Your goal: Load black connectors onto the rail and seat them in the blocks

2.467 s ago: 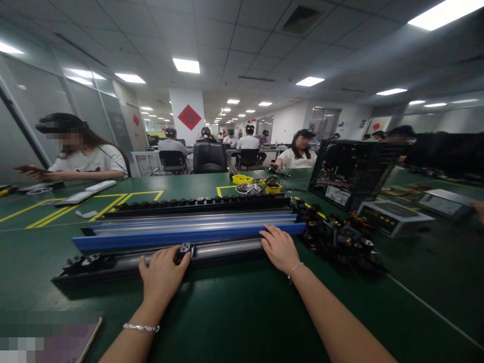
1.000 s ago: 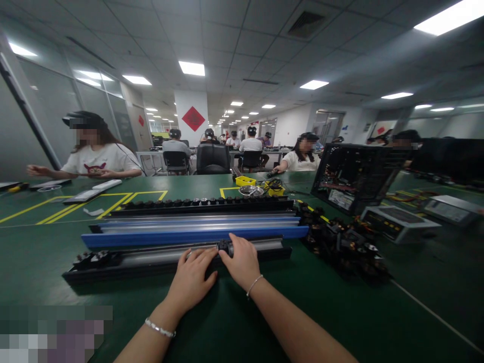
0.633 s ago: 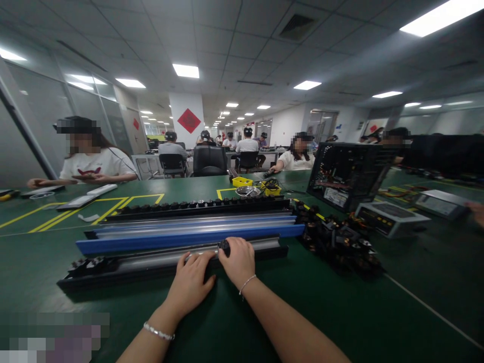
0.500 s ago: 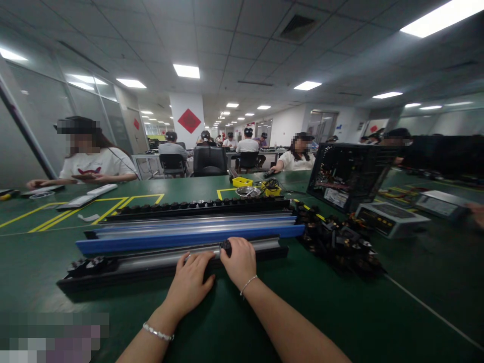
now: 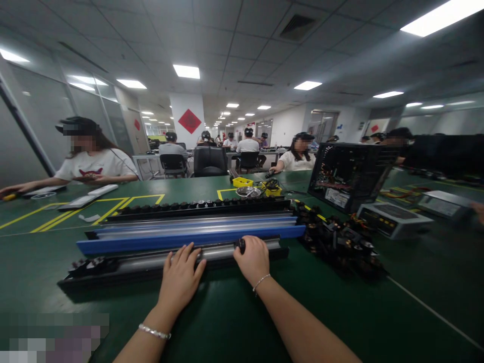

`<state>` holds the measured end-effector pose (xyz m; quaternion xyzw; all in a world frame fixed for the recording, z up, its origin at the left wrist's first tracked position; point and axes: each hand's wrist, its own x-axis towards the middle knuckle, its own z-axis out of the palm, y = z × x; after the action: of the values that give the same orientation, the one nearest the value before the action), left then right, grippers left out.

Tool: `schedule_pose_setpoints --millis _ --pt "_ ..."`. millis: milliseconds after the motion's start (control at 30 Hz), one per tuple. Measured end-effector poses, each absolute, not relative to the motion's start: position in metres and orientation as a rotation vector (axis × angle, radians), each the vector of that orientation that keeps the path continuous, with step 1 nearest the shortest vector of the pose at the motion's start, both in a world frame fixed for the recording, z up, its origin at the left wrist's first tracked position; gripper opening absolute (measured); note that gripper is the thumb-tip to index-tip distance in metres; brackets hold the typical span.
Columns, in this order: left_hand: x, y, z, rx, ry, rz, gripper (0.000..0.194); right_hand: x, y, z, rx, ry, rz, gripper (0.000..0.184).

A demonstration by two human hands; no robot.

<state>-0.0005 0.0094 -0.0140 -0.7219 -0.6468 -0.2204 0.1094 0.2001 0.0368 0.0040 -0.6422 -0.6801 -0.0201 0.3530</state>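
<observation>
A long black tray [image 5: 94, 275] with a grey metal rail [image 5: 143, 258] lies across the green table [image 5: 227, 322] in front of me. My left hand [image 5: 180, 276] rests flat on the rail, fingers spread. My right hand [image 5: 254, 258] is curled round a small black round part [image 5: 241, 245] sitting on the rail. Behind the tray lie a long blue strip [image 5: 170, 238] and another black tray [image 5: 196, 205] lined with small black parts. A few black parts [image 5: 88, 263] sit at the near tray's left end.
A heap of small black components [image 5: 340, 242] lies right of the trays. Behind it stand an open computer case [image 5: 350, 171] and a grey flat device [image 5: 393, 218]. Yellow bins [image 5: 242, 180] and a metal bowl [image 5: 247, 190] sit further back. Other people sit at tables around.
My right hand has slid the small black part to the right along the rail. My left hand has shifted slightly left and spread its fingers on the rail.
</observation>
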Motion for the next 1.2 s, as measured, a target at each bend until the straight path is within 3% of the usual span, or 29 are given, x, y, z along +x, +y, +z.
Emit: schedule_pose_setpoints --millis 233,1200 --pt "0.0049 0.0045 -0.0093 -2.130 -1.898 -0.728 0.039 0.2059 0.0424 -0.0005 -1.656 -1.794 -0.103 0.024" --pt "0.0038 0.0062 -0.0103 -2.121 -1.946 -0.694 0.036 0.2080 0.0406 0.0054 -1.712 -1.780 -0.116 0.013"
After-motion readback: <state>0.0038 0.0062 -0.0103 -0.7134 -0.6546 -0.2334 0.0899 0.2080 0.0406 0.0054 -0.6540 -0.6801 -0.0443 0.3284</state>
